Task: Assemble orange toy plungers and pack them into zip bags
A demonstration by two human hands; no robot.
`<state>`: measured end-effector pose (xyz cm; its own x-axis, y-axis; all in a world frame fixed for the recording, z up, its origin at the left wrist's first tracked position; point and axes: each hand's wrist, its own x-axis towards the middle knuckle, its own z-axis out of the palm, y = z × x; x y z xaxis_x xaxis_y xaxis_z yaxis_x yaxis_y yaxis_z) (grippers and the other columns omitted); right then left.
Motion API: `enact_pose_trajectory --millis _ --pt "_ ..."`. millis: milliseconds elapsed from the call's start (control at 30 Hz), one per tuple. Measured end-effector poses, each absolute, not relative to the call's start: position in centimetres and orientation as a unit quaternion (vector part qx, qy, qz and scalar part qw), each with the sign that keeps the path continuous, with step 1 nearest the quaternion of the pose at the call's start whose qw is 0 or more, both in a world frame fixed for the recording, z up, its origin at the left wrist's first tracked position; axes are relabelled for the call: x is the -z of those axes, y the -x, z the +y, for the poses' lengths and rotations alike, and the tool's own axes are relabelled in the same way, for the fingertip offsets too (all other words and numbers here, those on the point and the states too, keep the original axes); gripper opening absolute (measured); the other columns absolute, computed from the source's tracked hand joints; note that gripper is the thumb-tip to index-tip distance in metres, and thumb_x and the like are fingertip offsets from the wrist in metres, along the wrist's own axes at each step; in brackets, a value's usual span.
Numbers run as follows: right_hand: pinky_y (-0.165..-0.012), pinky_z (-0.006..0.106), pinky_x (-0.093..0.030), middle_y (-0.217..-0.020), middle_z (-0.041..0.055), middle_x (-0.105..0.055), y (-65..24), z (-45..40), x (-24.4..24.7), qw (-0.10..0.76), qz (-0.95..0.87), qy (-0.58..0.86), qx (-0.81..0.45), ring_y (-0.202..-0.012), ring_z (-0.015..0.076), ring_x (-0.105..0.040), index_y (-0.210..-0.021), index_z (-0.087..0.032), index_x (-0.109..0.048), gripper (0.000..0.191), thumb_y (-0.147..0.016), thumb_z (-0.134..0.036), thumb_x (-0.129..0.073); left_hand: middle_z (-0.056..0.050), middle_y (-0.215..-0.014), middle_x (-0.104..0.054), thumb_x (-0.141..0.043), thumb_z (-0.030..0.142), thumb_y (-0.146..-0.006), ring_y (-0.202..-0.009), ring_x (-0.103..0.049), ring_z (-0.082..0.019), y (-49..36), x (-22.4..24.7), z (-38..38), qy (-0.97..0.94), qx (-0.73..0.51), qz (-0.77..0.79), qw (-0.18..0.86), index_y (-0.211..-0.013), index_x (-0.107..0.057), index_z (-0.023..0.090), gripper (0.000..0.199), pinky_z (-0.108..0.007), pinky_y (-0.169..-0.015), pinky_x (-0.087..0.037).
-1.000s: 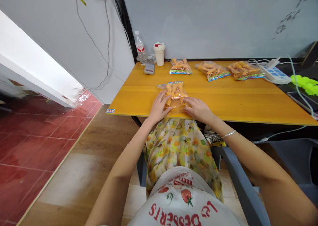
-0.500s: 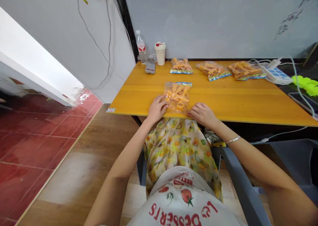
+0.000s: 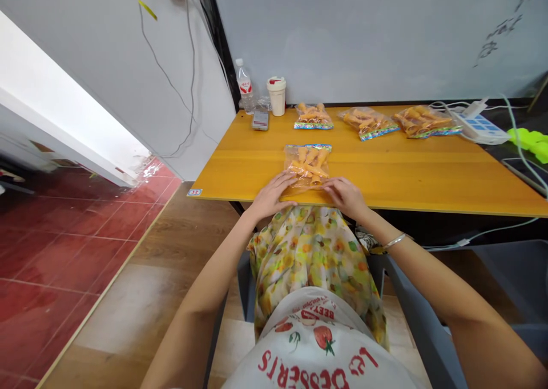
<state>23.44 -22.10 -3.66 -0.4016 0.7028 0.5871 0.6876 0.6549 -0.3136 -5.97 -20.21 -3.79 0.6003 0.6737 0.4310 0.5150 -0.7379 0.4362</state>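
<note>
Touching a bag (image 3: pixel 307 159) at the front of the bench (image 3: pixel 233 169)
Left hand (image 3: pixel 271 196) lies spread at the bag's eight o'clock, apart from right hand (image 3: pixel 346 196) at four, whose grip I cannot tell. Cup (image 3: pixel 277 98) at eleven.

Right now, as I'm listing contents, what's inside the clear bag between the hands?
Several orange flared pieces show through the clear plastic bag, lying across one another. The left hand partly covers its near left corner; what lies beneath the upper pieces is hidden.
</note>
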Motion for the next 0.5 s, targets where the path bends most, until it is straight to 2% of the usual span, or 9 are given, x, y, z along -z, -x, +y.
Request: enact_pose_trajectory --millis 67,133,200,267,367,433,500 --pt "-0.087 0.041 -0.055 -0.102 0.0119 -0.073 -23.4 -22.1 3.8 0.377 -0.81 0.447 -0.04 -0.098 0.0256 -0.068 -0.099 -0.023 -0.066 0.033 -0.104 -0.044 -0.041 -0.011 -0.151 -0.054 -0.054 0.052 -0.098 -0.145 -0.046 -0.026 5.8 3.7 -20.1 -0.858 -0.331 0.352 0.173 -0.138 -0.06 0.023 0.05 -0.046 -0.123 -0.034" --pt "-0.085 0.042 -0.054 -0.097 0.0117 -0.073 -23.3 -22.1 3.9 0.389 -0.791 0.469 -0.06 -0.094 0.0267 -0.067 -0.095 -0.024 -0.065 0.036 -0.103 -0.049 -0.04 -0.011 -0.141 -0.063 -0.048 0.046 -0.101 -0.133 -0.058 -0.024 5.4 3.5 -19.9 -0.821 -0.372 0.373 0.219 -0.121 -0.071 0.022 0.039 -0.042 -0.115 -0.043" --pt "-0.084 0.043 -0.053 -0.092 0.0112 -0.073 -23.0 -21.9 3.8 0.397 -0.777 0.482 -0.08 -0.091 0.027 -0.067 -0.091 -0.024 -0.062 0.038 -0.102 -0.053 -0.039 -0.011 -0.122 -0.072 -0.047 0.043 -0.1 -0.117 -0.066 -0.022 5.0 3.3 -19.5 -0.783 -0.407 0.394 0.258 -0.098 -0.076 0.019 0.037 -0.037 -0.106 -0.048" --pt "-0.084 0.042 -0.052 -0.086 0.0098 -0.073 -22.6 -21.6 3.8 0.4 -0.768 0.488 -0.11 -0.087 0.0265 -0.067 -0.088 -0.025 -0.058 0.037 -0.101 -0.054 -0.04 -0.008 -0.099 -0.074 -0.05 0.04 -0.097 -0.098 -0.068 -0.02 4.5 3.0 -19.1 -0.747 -0.43 0.424 0.278 -0.078 -0.072 0.018 0.037 -0.033 -0.093 -0.051" --pt "-0.08 0.04 -0.052 -0.077 0.0069 -0.071 -21.9 -20.9 3.8 0.399 -0.747 0.5 -0.182 -0.077 0.0242 -0.067 -0.086 -0.026 -0.052 0.033 -0.098 -0.054 -0.042 0.0 -0.066 -0.057 -0.053 0.035 -0.093 -0.072 -0.057 -0.015 3.7 2.6 -18.6 -0.707 -0.441 0.481 0.272 -0.057 -0.056 0.019 0.04 -0.027 -0.074 -0.046" --pt "-0.077 0.037 -0.051 -0.074 0.0054 -0.07 -21.6 -20.5 3.8 0.392 -0.726 0.52 -0.219 -0.072 0.0226 -0.066 -0.084 -0.026 -0.049 0.03 -0.096 -0.053 -0.043 0.003 -0.058 -0.043 -0.057 0.033 -0.09 -0.064 -0.048 -0.013 3.1 2.5 -18.4 -0.687 -0.445 0.511 0.264 -0.052 -0.046 0.019 0.041 -0.026 -0.068 -0.04" --pt "-0.075 0.036 -0.05 -0.072 0.0043 -0.07 -21.5 -20.3 3.7 0.378 -0.706 0.552 -0.232 -0.07 0.0215 -0.066 -0.082 -0.026 -0.047 0.027 -0.094 -0.05 -0.046 0.005 -0.057 -0.04 -0.061 0.031 -0.087 -0.061 -0.044 -0.012 2.6 2.6 -18.1 -0.659 -0.454 0.537 0.267 -0.056 -0.042 0.02 0.037 -0.025 -0.066 -0.037"
